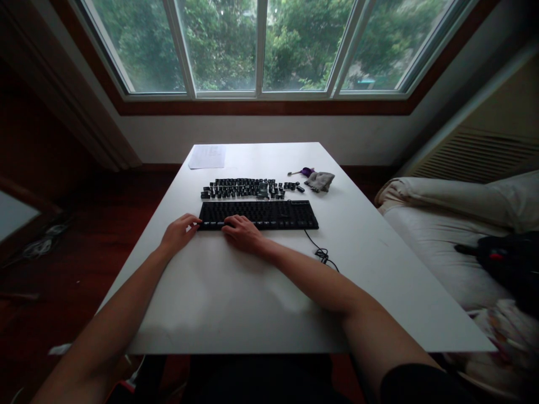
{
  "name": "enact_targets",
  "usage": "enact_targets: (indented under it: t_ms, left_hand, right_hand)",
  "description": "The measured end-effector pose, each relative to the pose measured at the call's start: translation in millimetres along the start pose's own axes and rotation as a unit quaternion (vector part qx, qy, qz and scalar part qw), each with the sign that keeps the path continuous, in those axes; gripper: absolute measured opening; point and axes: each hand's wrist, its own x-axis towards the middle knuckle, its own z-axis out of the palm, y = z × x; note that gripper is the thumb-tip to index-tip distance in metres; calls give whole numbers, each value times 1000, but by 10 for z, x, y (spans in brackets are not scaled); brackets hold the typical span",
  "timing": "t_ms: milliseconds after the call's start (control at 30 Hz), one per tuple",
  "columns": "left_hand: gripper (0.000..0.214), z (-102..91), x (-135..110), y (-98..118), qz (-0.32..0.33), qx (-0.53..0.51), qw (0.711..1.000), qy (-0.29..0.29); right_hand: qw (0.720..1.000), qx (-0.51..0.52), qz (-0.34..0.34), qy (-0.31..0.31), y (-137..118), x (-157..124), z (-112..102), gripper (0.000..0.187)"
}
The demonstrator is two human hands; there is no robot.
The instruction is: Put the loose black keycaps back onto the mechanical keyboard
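Keyboard [278, 212], one: mid tabletop [379, 275]. Left hand [182, 232]: fingers bent at its left end; grip cannot be told. Right hand [243, 232]: fingers curled over its near-left part; hold likewise unclear.

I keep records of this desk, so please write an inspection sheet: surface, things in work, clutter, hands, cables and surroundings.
Surface: white table, partly shadowed.
Things in work: black keyboard; loose keycaps beyond it.
Clutter: paper, purple item, grey cloth toward far side.
Hands: left hand at keyboard's left end; right hand over its front edge.
Cables: black cable, loosely bunched, on table; pale cables at left, on floor.
Surroundings: window ahead, padded furniture right.
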Motion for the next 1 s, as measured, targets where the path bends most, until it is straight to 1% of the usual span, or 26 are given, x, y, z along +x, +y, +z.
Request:
enact_targets:
  t_ms: [267, 400, 500, 567, 633, 733, 867, 1000]
  left_hand:
    - [18, 25, 26, -50, 48, 64, 997, -10]
    - [19, 68, -22, -62, 43, 54, 997, 22]
    - [20, 104, -27, -19, 49, 55, 996, 47]
    - [21, 137, 0, 28, 63, 59, 994, 58]
    - [23, 181, 46, 78, 88, 64, 993, 50]
    - [22, 245, 136, 152, 134, 72, 988, 8]
    - [18, 247, 293, 262, 169, 99, 980, -22]
    - [20, 235, 434, 399, 195, 95, 976, -28]
  right_hand:
    - [1000, 12, 5, -4, -15, 7, -28, 20]
    - [1000, 22, -9, -17, 30, -2, -108, 21]
    - [999, 20, -6, -26, 86, -54, -191, 24]
    - [1000, 12, 0, -28, 117, -110, -238, 27]
    - [999, 2, 3, -32, 133, -172, -271, 33]
    - [999, -16, 8, -37, 117, -241, -296, 39]
    - [999, -33, 12, -42, 42, -234, -321, 34]
    - [997, -58, 33, -44, 19, -184, -423, 29]
